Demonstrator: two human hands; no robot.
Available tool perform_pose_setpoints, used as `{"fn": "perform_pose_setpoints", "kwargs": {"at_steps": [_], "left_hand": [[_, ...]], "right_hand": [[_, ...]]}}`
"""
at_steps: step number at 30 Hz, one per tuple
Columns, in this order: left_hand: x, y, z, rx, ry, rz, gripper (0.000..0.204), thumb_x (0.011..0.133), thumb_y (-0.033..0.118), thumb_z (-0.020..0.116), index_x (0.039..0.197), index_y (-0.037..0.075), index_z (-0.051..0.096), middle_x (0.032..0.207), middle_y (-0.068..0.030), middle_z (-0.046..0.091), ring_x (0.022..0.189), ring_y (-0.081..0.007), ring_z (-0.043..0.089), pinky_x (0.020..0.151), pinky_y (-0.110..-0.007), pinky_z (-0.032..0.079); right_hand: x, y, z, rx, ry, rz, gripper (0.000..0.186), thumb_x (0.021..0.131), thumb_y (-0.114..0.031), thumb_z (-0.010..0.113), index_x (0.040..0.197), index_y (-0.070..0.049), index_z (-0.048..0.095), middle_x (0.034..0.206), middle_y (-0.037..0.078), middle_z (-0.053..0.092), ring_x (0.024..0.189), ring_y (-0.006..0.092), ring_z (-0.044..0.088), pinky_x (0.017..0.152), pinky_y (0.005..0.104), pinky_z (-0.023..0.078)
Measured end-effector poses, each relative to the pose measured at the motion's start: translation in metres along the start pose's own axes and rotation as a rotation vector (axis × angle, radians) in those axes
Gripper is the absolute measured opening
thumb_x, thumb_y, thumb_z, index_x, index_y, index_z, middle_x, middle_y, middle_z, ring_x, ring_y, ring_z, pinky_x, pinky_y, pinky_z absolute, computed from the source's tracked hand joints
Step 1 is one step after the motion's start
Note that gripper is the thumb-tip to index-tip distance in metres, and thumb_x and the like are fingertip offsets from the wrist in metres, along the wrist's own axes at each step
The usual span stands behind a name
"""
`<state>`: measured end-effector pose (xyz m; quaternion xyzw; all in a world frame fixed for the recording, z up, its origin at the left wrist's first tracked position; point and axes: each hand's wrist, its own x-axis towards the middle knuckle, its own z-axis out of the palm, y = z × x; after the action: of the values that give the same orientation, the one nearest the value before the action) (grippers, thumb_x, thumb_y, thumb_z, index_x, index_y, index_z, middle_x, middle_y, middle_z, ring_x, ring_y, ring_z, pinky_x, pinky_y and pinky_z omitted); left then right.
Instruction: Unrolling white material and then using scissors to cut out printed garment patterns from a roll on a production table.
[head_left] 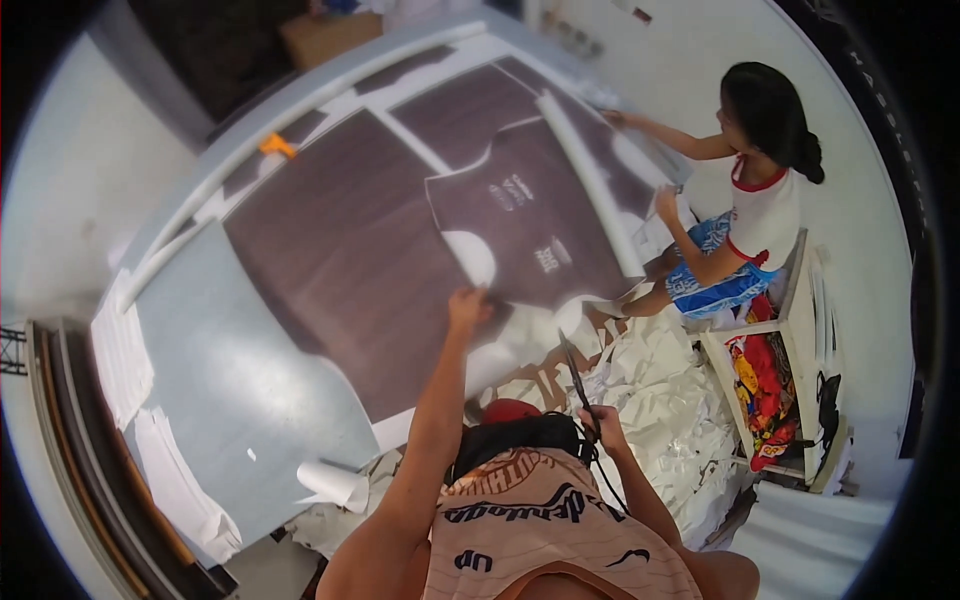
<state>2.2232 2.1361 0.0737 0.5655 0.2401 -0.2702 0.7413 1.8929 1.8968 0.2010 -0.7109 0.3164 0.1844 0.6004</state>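
My left hand [468,308] is at the near edge of a dark brown printed sheet [540,215], by a white rounded cut-out. Its fingers look closed on the sheet's edge, slightly blurred. The sheet is shaped like a jersey panel with small white lettering. Beside my right hip, my right hand [605,428] is closed around the handles of long dark scissors [574,370], blades pointing up and away toward the sheet. Under and left of the panel, a larger dark printed sheet [335,250] with white borders lies across the table.
A large grey table [225,370] fills the left. An orange tool [277,146] lies at its far edge. White paper scraps [650,400] are heaped to my right. Another person [745,190] sits at the right with hands near the sheets. A wooden-framed bin [765,390] holds colourful cloth.
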Motion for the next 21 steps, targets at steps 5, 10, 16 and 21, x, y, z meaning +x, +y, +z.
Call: {"fn": "perform_pose_setpoints", "kwargs": {"at_steps": [5,10,16,21], "left_hand": [[0.021,-0.013,0.032,-0.126,-0.066,0.020,0.046,0.098,0.021,0.068,0.134,-0.003,0.053,0.118,-0.0135,0.066,0.093,-0.0250,0.073,0.079,-0.038,0.061],[-0.002,-0.016,0.045,-0.070,-0.028,0.036,0.039,0.100,0.022,0.064,0.133,0.002,0.056,0.116,-0.0104,0.067,0.093,-0.0228,0.072,0.079,-0.037,0.059],[-0.055,-0.068,-0.014,-0.101,0.007,0.073,0.033,0.099,0.022,0.063,0.128,0.006,0.060,0.107,-0.0077,0.069,0.090,-0.0210,0.071,0.074,-0.035,0.058],[-0.100,-0.119,-0.059,0.114,-0.028,0.000,0.036,0.098,0.031,0.065,0.122,0.004,0.062,0.108,-0.0113,0.070,0.091,-0.0234,0.071,0.074,-0.037,0.059]], "right_hand": [[-0.004,-0.015,-0.019,0.000,0.028,-0.035,0.047,0.091,-0.041,0.076,0.063,-0.010,0.056,0.056,-0.005,0.049,0.049,0.0061,0.042,0.046,0.0265,0.029],[-0.018,0.006,-0.030,0.028,0.079,-0.012,0.047,0.090,-0.041,0.077,0.064,-0.008,0.058,0.056,-0.005,0.049,0.049,0.0066,0.043,0.046,0.0261,0.031],[-0.010,0.038,-0.034,-0.027,0.082,-0.034,0.045,0.090,-0.043,0.078,0.067,-0.008,0.061,0.057,-0.003,0.051,0.049,0.0076,0.046,0.045,0.0271,0.033],[0.006,0.085,-0.035,-0.078,0.104,-0.205,0.045,0.084,-0.042,0.084,0.082,0.002,0.075,0.063,0.002,0.062,0.057,0.0127,0.056,0.052,0.0310,0.042]]}}
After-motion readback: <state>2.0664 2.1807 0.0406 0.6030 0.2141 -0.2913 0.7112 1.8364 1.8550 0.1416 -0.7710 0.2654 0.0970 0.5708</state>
